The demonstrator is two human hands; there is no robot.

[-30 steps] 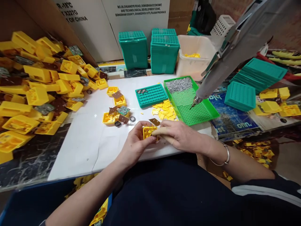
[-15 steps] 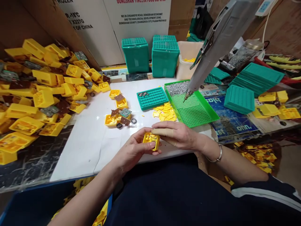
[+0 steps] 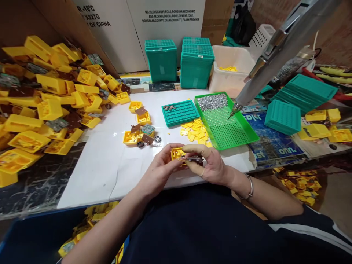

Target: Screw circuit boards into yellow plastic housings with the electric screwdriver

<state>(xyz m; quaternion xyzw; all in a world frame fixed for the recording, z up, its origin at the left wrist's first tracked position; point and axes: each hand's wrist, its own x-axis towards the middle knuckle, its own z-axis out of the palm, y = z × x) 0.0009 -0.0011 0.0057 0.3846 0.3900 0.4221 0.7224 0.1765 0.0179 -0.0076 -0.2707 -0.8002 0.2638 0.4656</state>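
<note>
Presently: left hand [image 3: 158, 163], pinching yellow casing [image 3: 176, 152]; right hand [image 3: 213, 163], pinching dark board [image 3: 196, 159]; thin wires [image 3: 180, 158] between, possibly liable to snap under a sharp pull.

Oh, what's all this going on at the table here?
A person is working on a small yellow casing held in their left hand, while their right hand pinches a thin dark part right beside it. A powered screwdriver hangs over a green tray with metal screws at its far end. More yellow casings lie heaped to the left.
</note>
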